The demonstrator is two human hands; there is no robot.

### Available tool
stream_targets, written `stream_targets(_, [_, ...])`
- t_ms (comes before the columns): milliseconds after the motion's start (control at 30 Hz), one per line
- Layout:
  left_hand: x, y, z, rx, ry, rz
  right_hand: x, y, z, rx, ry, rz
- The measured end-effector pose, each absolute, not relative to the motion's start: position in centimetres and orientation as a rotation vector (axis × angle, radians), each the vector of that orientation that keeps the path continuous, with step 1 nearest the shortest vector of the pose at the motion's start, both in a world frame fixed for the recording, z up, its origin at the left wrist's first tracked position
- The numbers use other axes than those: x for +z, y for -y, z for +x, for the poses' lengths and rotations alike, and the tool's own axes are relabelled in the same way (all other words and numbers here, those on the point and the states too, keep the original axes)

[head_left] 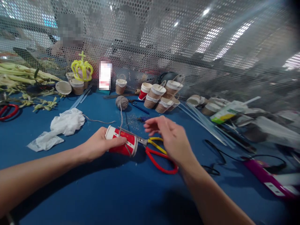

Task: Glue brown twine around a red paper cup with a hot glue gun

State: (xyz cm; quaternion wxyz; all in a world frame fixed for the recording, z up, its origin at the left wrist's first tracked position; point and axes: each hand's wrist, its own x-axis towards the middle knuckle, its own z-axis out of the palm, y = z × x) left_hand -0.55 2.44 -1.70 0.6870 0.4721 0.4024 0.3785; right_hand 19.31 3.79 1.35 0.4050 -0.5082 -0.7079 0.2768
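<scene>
My left hand is closed round a red and white paper cup tipped on its side, with the thumb pressing on grey yarn laid over it. From there the yarn runs up to a grey yarn ball on the table. My right hand, fingers loosely bent and apart from the thumb, hovers over the handles of a pair of scissors with one red and one yellow grip. No object shows in that hand. The scissors' blades pass partly behind the cup.
Several twine-wrapped cups stand stacked at the back, before a perforated metal screen. White crumpled cloth lies left. Clear glue sticks, a black cord and a purple power strip are on the right.
</scene>
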Motion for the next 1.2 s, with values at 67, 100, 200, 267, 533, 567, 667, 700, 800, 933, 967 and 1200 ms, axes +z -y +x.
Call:
stream_targets(67, [-1.5,-2.5,-0.5,0.86,-0.908,1.038,1.3,-5.7,20.9,0.406,1.754,-1.563])
stream_targets(100, [-1.5,-2.4,-0.5,0.864,-0.913,1.036,1.2,-6.7,21.7,0.233,1.821,-1.765])
stream_targets(200, [-1.3,-2.4,-0.5,0.883,-0.931,1.03,0.2,-9.2,23.8,0.14,1.964,-2.11])
stream_targets(267, [-1.3,-2.4,-0.5,0.883,-0.939,1.023,-0.7,-10.2,24.6,0.234,2.036,-2.175])
stream_targets(533, [-1.1,-2.7,-0.7,0.879,-0.942,0.932,-1.3,-11.0,24.5,0.495,2.022,-2.201])
stream_targets(567, [-1.1,-2.8,-0.8,0.88,-0.943,0.915,-1.1,-10.8,24.5,0.523,1.99,-2.167])
stream_targets(667, [-1.0,-3.1,-1.0,0.886,-0.936,0.88,-0.2,-9.6,24.3,0.595,1.864,-2.046])
stream_targets(700, [-1.0,-3.2,-1.0,0.889,-0.931,0.874,0.3,-9.1,24.1,0.621,1.825,-2.002])
stream_targets(800, [-0.9,-3.4,-1.1,0.9,-0.932,0.854,1.7,-7.1,23.5,0.708,1.762,-1.876])
stream_targets(933, [-0.7,-3.5,-1.1,0.919,-0.968,0.845,3.2,-4.1,22.6,0.855,1.789,-1.646])
stream_targets(967, [-0.7,-3.5,-1.1,0.927,-0.98,0.849,3.4,-3.5,22.4,0.904,1.822,-1.582])
stream_targets(1200, [-0.2,-4.0,-1.3,0.979,-1.038,0.838,3.5,-1.3,21.5,0.751,2.107,-1.525])
